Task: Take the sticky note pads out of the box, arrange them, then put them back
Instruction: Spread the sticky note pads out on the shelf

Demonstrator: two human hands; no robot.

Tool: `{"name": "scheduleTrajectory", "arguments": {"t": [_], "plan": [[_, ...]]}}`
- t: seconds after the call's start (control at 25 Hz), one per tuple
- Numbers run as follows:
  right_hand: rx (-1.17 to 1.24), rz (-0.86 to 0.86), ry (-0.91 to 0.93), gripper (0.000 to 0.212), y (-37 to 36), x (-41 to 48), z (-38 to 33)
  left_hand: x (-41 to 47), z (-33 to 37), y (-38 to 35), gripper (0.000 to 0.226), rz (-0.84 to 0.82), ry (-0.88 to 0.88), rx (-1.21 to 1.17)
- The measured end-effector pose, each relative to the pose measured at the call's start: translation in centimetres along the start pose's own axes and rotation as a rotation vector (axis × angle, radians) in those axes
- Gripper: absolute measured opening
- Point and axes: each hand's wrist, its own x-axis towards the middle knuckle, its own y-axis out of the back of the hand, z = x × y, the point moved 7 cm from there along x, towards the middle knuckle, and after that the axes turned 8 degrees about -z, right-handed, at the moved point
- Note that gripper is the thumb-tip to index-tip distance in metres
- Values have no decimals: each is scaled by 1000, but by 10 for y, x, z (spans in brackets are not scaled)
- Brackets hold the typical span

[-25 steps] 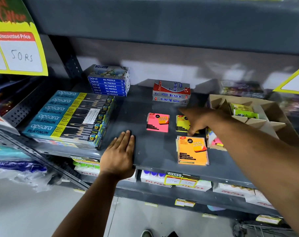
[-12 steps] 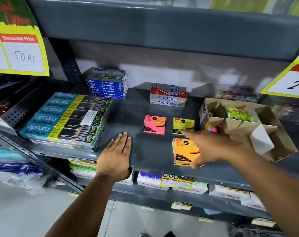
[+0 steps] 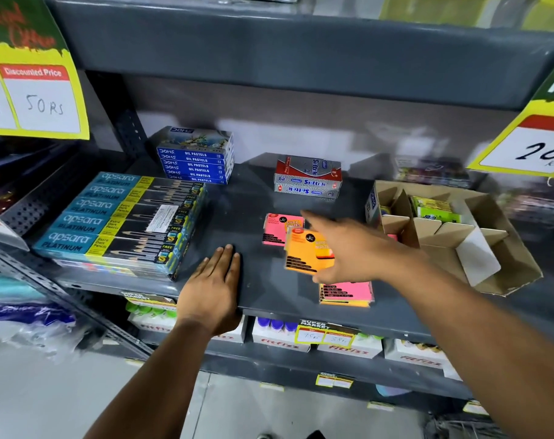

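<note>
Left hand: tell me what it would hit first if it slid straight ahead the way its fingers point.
The left hand lies flat on the shelf, fingers pointing toward the back. The way ahead looks free across bare shelf. The pencil boxes sit to its left and the pink pad to its right, though depth is hard to judge.

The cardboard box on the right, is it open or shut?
Open. The cardboard box has no lid over it; its dividers and compartments are exposed, with a green pad sitting in a back compartment.

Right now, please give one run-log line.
right hand: holds orange sticky note pad | left hand: flat on shelf | cardboard box: open
</note>
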Motion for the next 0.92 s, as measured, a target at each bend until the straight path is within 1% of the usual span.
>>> {"name": "scheduleTrajectory", "arguments": {"t": [0.08,0.16,0.24,0.44,0.52,0.64,0.68,0.76,0.84,0.92], "plan": [[-3,-41,34,116,-11,15,-21,0,0,0,90,2,-3,-14],[-4,-106,28,117,-28,27,-33,0,-1,-1,91,-6,-5,-19],[-13,-127,17,116,-42,34,-39,0,-1,-1,90,-2,-3,-17],[-56,-117,24,118,-61,39,-42,2,0,1,81,17,-12,12],[-6,-112,48,117,-58,37,-41,1,0,1,81,16,-12,19],[102,-56,41,113,-34,24,-16,-1,1,3,83,21,-17,15],[93,-73,31,113,-28,17,-4,-1,2,3,82,26,-19,21],[-1,-146,-1,117,-28,2,17,0,1,1,80,25,-21,36],[-129,-191,-39,122,-39,-13,30,0,0,-2,86,3,-16,36],[-164,-176,-50,124,-50,-19,36,0,0,-4,95,-31,-9,48]]}}
